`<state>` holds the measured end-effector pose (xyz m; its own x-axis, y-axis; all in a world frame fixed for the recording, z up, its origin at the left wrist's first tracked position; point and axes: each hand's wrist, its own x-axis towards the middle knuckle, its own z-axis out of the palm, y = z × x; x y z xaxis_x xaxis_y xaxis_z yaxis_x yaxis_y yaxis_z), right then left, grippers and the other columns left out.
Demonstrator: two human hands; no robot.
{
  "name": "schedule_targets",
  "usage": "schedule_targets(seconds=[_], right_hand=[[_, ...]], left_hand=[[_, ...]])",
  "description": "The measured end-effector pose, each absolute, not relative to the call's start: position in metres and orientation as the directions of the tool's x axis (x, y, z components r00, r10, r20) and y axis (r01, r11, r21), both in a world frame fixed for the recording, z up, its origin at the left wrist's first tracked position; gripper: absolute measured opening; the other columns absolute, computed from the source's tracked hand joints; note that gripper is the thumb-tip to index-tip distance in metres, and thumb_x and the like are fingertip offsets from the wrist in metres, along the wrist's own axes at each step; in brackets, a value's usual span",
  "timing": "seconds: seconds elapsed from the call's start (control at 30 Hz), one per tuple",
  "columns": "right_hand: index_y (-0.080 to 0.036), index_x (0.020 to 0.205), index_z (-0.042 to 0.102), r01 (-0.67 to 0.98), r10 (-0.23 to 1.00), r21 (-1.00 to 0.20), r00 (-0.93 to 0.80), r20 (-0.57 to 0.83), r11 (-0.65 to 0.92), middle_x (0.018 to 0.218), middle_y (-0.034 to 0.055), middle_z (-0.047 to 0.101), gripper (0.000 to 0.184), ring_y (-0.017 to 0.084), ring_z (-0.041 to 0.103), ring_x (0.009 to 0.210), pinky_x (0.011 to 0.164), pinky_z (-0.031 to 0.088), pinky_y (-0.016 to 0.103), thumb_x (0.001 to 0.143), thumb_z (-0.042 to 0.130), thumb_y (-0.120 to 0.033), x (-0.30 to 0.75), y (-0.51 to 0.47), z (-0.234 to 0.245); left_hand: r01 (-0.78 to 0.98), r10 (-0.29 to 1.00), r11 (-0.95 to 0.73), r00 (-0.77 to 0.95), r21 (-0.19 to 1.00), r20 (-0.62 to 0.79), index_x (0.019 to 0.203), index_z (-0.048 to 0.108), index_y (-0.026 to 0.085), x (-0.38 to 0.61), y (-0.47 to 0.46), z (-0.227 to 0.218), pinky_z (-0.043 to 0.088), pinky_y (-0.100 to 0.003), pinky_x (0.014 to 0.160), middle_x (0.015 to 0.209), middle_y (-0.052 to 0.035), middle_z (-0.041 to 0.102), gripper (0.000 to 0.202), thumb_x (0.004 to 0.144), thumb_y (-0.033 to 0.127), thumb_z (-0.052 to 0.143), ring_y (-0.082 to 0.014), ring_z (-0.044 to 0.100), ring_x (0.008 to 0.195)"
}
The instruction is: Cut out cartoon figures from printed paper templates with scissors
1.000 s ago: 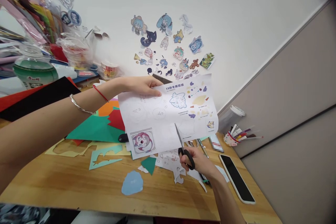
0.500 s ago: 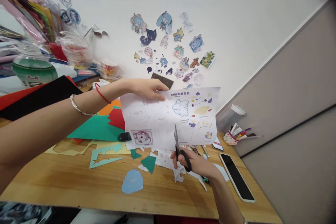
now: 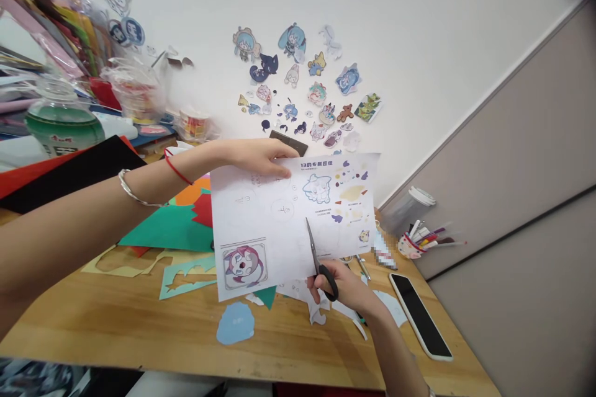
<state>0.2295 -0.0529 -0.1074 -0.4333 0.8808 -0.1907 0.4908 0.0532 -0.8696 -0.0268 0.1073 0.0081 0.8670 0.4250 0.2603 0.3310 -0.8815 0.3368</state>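
Note:
My left hand (image 3: 263, 157) grips the top edge of a printed paper sheet (image 3: 261, 229), thumb on the near face and fingers behind. Cartoon figures, colour patches and pencil outlines cover the sheet, which hangs tilted above the table. In my right hand (image 3: 342, 285) is a pair of black-handled scissors (image 3: 313, 245), fingers in the loops and blades pointing up in front of the lower middle of the sheet. The blades look nearly closed; whether they touch the paper I cannot tell. A light blue paper cutout (image 3: 236, 323) lies below on the table.
Paper scraps (image 3: 186, 278) and coloured sheets (image 3: 158, 226) lie on the wooden table (image 3: 153, 335). To the right are a phone (image 3: 421, 316), a pen cup (image 3: 410, 245) and a clear lidded cup (image 3: 410, 208). A green-labelled bottle (image 3: 63, 121) stands left. Cutouts cover the wall.
The sheet's lower left part has swung down and flattened, showing the pink figure more fully and covering some scraps. Its right edge shifted slightly left. Both hands keep their hold.

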Motion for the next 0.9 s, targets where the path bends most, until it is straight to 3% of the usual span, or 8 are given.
schedule_targets(seconds=[0.2, 0.47, 0.67, 0.9], right_hand=[[-0.016, 0.065, 0.055, 0.502, 0.879, -0.864, -0.433, -0.2, 0.05, 0.052, -0.0012, 0.051, 0.036, 0.011, 0.042, 0.052, 0.051, 0.032, 0.024, 0.082, 0.05, -0.048, 0.229, -0.053, -0.105], [-0.017, 0.076, 0.056, 0.527, 0.865, -0.838, -0.477, -0.154, 0.141, 0.071, 0.0015, 0.056, 0.034, 0.013, 0.045, 0.063, 0.059, 0.036, 0.024, 0.083, 0.047, -0.048, 0.218, -0.054, -0.088], [-0.016, 0.093, 0.056, 0.543, 0.885, -0.819, -0.455, -0.101, 0.185, 0.087, 0.0052, 0.057, 0.046, 0.02, 0.047, 0.082, 0.073, 0.038, 0.029, 0.078, 0.049, -0.059, 0.217, -0.05, -0.085], [-0.016, 0.064, 0.054, 0.529, 0.883, -0.841, -0.441, -0.158, 0.113, 0.06, 0.0007, 0.054, 0.05, 0.012, 0.042, 0.055, 0.053, 0.034, 0.024, 0.078, 0.046, -0.063, 0.219, -0.052, -0.094]], left_hand=[[0.331, 0.441, -0.868, 0.856, 0.371, 0.27, 0.117, 0.046, 0.02, -0.028, 0.107, 0.007, 0.039, -0.024, 0.074, 0.116, -0.008, 0.055, 0.037, 0.083, 0.033, 0.046, -0.0193, 0.053, 0.097], [0.337, 0.45, -0.858, 0.857, 0.389, 0.251, 0.128, 0.039, 0.017, -0.024, 0.101, 0.008, 0.036, -0.025, 0.084, 0.129, -0.0112, 0.047, 0.049, 0.082, 0.034, 0.048, -0.0204, 0.047, 0.109], [0.284, 0.402, -0.872, 0.879, 0.398, 0.255, 0.124, 0.043, 0.021, -0.021, 0.098, 0.011, 0.037, -0.025, 0.08, 0.122, -0.0075, 0.053, 0.043, 0.083, 0.033, 0.047, -0.0188, 0.051, 0.101], [0.295, 0.42, -0.869, 0.864, 0.398, 0.277, 0.116, 0.05, 0.019, -0.023, 0.098, 0.011, 0.037, -0.025, 0.074, 0.113, -0.0078, 0.057, 0.037, 0.082, 0.033, 0.049, -0.0194, 0.053, 0.094]])
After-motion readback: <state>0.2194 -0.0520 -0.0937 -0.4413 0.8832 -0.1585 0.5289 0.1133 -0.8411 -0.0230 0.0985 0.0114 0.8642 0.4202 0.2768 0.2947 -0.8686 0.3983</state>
